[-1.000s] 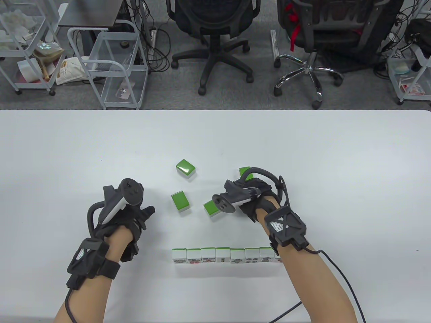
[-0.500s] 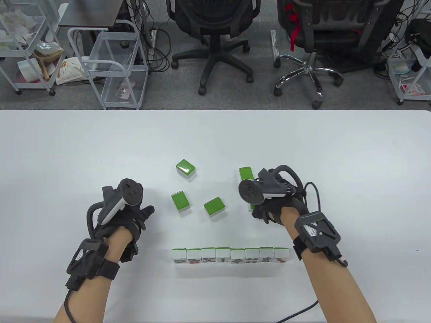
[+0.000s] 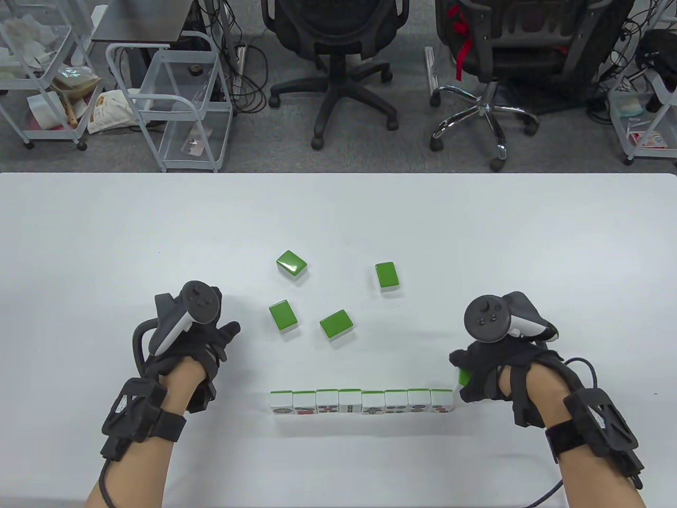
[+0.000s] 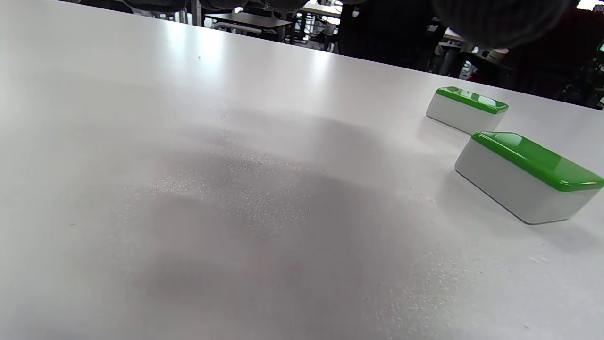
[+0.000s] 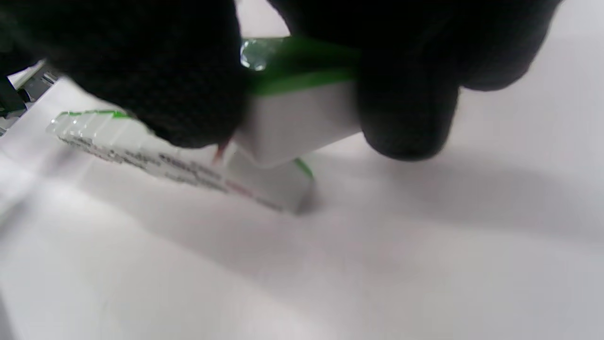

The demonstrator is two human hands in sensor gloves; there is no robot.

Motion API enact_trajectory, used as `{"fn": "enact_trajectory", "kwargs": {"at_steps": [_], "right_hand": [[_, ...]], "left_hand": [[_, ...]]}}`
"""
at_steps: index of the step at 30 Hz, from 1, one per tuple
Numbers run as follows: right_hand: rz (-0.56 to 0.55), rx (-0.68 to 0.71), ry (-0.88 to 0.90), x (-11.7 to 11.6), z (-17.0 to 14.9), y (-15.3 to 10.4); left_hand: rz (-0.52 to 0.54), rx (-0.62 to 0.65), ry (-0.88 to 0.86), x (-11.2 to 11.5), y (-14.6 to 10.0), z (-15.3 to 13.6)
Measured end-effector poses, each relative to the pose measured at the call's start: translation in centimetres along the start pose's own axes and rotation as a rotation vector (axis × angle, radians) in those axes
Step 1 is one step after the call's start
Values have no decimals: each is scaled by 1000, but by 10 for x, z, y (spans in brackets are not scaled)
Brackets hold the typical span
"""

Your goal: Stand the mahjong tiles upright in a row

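A row of several upright mahjong tiles (image 3: 362, 402) stands near the table's front, faces toward me. My right hand (image 3: 478, 373) pinches a green-backed tile (image 3: 465, 377) just right of the row's right end; in the right wrist view that tile (image 5: 302, 118) sits between my gloved fingers (image 5: 406, 118), above the row (image 5: 188, 165). Several tiles lie flat, green backs up: (image 3: 291, 263), (image 3: 387, 275), (image 3: 284, 316), (image 3: 336, 324). My left hand (image 3: 211, 338) rests on the table left of them, holding nothing. Two flat tiles show in the left wrist view (image 4: 528, 174), (image 4: 467, 108).
The white table (image 3: 106, 238) spreads wide around the tiles. Beyond its far edge stand office chairs (image 3: 338, 58) and wire carts (image 3: 180, 100). A cable (image 3: 550, 495) trails from my right wrist at the front edge.
My right hand has picked up a flat tile from near the middle and carried it back and right to the row's right end. The left hand barely moved.
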State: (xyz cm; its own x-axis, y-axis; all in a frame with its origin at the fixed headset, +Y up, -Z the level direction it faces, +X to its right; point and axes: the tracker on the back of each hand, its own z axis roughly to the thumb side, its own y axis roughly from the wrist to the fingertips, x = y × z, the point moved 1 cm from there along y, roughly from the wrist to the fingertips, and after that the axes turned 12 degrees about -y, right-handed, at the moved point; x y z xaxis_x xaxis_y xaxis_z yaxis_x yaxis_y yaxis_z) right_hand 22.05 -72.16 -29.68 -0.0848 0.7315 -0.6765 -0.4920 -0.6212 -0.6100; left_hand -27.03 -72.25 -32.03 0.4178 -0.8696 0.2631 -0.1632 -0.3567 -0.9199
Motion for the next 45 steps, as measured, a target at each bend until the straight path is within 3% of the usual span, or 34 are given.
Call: {"fn": "enact_trajectory", "kwargs": {"at_steps": [8, 25, 28, 34, 39, 45], "right_hand": [[172, -2, 68, -30, -7, 13], [63, 21, 194, -23, -22, 14], [6, 4, 190, -10, -22, 8], [-217, -98, -11, 36, -9, 6], [-258, -156, -163, 69, 13, 30], [-350, -206, -384, 100, 42, 76]], "left_hand": [[3, 0, 3, 0, -1, -1], [2, 6, 7, 1, -2, 0], [1, 6, 7, 1, -3, 1], [1, 7, 6, 1, -3, 1], [-1, 9, 3, 1, -3, 1], [-7, 11, 4, 2, -2, 2]]}}
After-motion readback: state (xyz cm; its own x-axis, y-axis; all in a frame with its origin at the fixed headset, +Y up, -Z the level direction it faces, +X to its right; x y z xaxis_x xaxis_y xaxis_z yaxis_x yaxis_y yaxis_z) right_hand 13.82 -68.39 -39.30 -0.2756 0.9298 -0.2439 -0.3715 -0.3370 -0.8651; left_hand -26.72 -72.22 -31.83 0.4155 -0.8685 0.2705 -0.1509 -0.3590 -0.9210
